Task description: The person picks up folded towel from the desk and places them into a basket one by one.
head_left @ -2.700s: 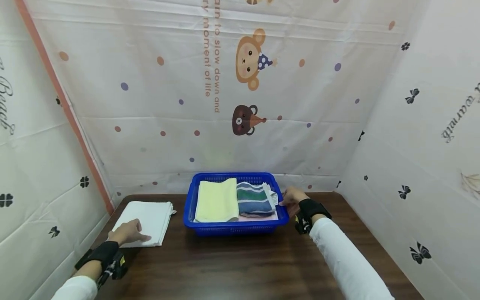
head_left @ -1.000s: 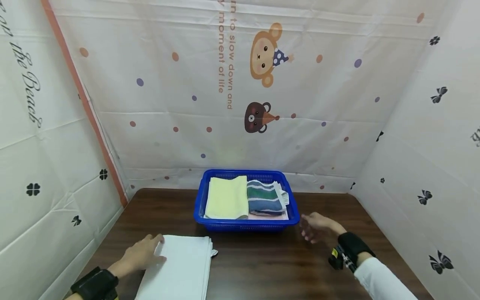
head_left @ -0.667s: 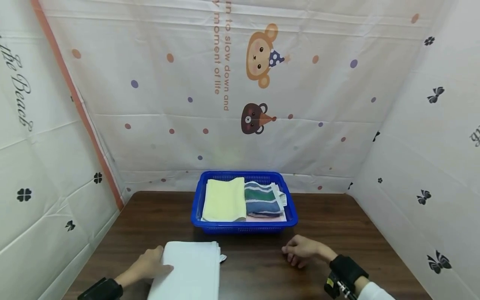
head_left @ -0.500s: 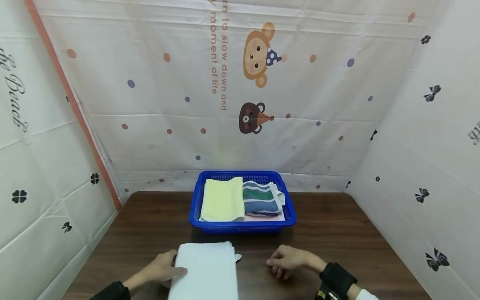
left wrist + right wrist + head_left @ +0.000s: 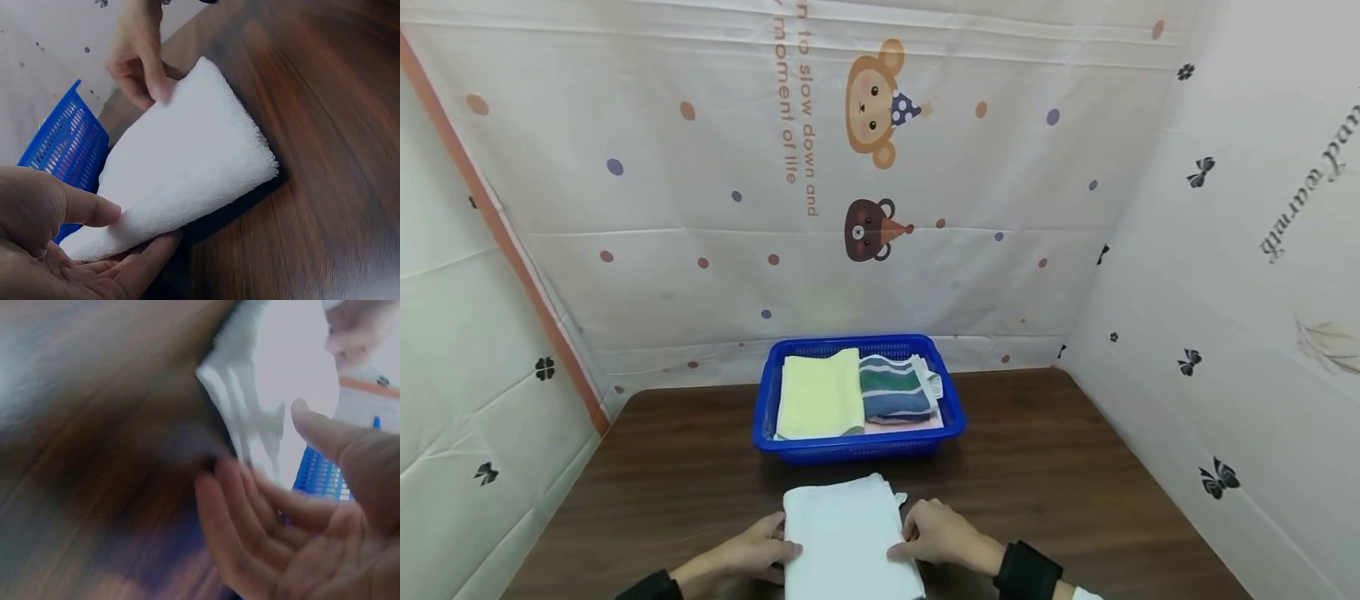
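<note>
A folded white towel (image 5: pixel 846 542) lies at the front of the table, its thick layered edge showing in the right wrist view. My left hand (image 5: pixel 747 552) grips its left side, thumb on top and fingers (image 5: pixel 147 265) tucked beneath, lifting that edge a little. On the opposite side my right hand (image 5: pixel 943 535) pinches the towel, its thumb on the upper face and its fingers curled at the edge. A small white tag or loop (image 5: pixel 900 498) pokes out at the far right corner. The right wrist view is blurred.
Behind the towel stands a blue plastic basket (image 5: pixel 850 450). Inside it are a yellow folded cloth (image 5: pixel 820 396), a striped blue and green towel (image 5: pixel 895 390) and something pale pink underneath. Printed white sheets (image 5: pixel 715 192) enclose the brown wooden table (image 5: pixel 1037 475).
The left hand has brought the white towel from the far left to the front middle. My right hand has left the basket's right side and taken the towel's right edge.
</note>
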The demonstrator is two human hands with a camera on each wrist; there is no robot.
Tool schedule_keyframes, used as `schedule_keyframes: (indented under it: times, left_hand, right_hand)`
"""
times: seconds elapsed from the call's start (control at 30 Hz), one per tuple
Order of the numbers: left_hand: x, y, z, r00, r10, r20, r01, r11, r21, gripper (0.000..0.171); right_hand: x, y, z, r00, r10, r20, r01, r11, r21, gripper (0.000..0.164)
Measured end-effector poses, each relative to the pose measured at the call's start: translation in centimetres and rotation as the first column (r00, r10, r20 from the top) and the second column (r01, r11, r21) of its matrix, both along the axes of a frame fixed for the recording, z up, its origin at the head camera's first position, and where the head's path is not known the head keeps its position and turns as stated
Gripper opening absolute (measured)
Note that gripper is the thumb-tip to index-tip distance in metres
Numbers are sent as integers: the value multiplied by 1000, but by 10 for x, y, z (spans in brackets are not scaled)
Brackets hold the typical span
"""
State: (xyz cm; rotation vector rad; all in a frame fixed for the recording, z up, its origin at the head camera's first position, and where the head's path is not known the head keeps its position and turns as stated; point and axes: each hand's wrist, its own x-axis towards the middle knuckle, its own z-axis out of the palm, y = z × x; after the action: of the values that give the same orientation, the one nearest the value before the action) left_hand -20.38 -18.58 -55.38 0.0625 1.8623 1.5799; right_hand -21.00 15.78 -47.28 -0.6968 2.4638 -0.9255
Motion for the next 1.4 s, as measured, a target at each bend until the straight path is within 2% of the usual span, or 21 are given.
schedule_keyframes:
  times: [0.13,0.17,0.23,0.27,0.33,0.4,0.5,0.57,0.6,0.63,0.7,0.77,0.8,0.87,0.93,1.0,1.07,1.17,1.23,1.33,1.4]
  left_hand:
    - [26,13,50,999,31,19,-28,992,-119,40]
    - [30,14,56,999,29,29,-25,989,-144,35]
    - [34,14,59,999,34,39,-25,979,-201,30]
    - [37,17,61,998,57,25,-50,971,-234,28]
    - [25,7,27,998,35,42,-25,972,-235,31]
    - [16,1,1,998,29,51,-18,976,-217,32]
    - [10,-2,-11,998,29,59,-15,976,-219,30]
    - [22,8,20,998,47,28,-39,971,-237,25]
    - [28,14,36,998,58,9,-54,966,-252,22]
    - [34,18,50,998,67,-16,-69,962,-264,20]
    - [41,24,66,994,85,-66,-100,960,-261,18]
    - [44,25,75,990,107,-87,-126,957,-261,17]
    - [45,25,76,988,124,-96,-146,952,-268,16]
    - [45,25,78,980,166,-111,-191,938,-290,17]
    - [44,24,77,972,204,-118,-231,924,-306,17]
    - [43,24,77,968,218,-126,-247,920,-303,18]
    - [42,25,77,968,216,-129,-245,926,-287,20]
    - [36,21,70,976,188,-109,-210,946,-248,21]
    - [28,15,56,982,179,-54,-187,956,-225,24]
    - [10,-2,16,988,151,33,-144,977,-159,37]
    - [-2,-14,-13,991,111,73,-102,988,-114,48]
  right_hand:
    - [7,-15,2,982,-67,-176,96,982,163,41]
    - [8,-17,2,979,-73,-190,107,979,176,42]
    - [7,-22,0,976,-80,-203,117,977,180,41]
    - [7,-24,0,976,-80,-203,116,977,177,39]
    - [5,-27,-1,979,-77,-187,110,978,178,35]
    - [-5,-26,-18,987,-69,-144,95,979,182,35]
    - [-28,-20,-57,997,-39,-63,49,984,170,36]
    - [-41,-14,-81,1000,-20,-15,22,989,149,39]
    - [-42,-11,-85,1000,-17,13,15,992,127,38]
    - [-41,-9,-80,999,-5,34,1,993,116,36]
    - [-33,-9,-59,989,-36,146,32,999,35,31]
    - [-23,-9,-36,955,-76,287,94,994,-51,27]
    - [-18,-9,-24,929,-86,360,126,988,-88,25]
    - [-12,-11,-8,857,-106,504,208,967,-150,24]
    - [-10,-11,-2,803,-104,586,250,953,-172,27]
    - [-11,-11,-2,761,-101,641,278,943,-183,30]
    - [-12,-10,-4,737,-106,667,308,932,-192,29]
    - [-14,-8,-8,729,-110,675,327,923,-203,29]
    - [-15,-6,-9,722,-107,684,329,922,-203,37]
    - [-16,-3,-10,717,-82,692,305,930,-205,60]
    - [-15,-2,-9,715,-73,696,292,935,-202,65]
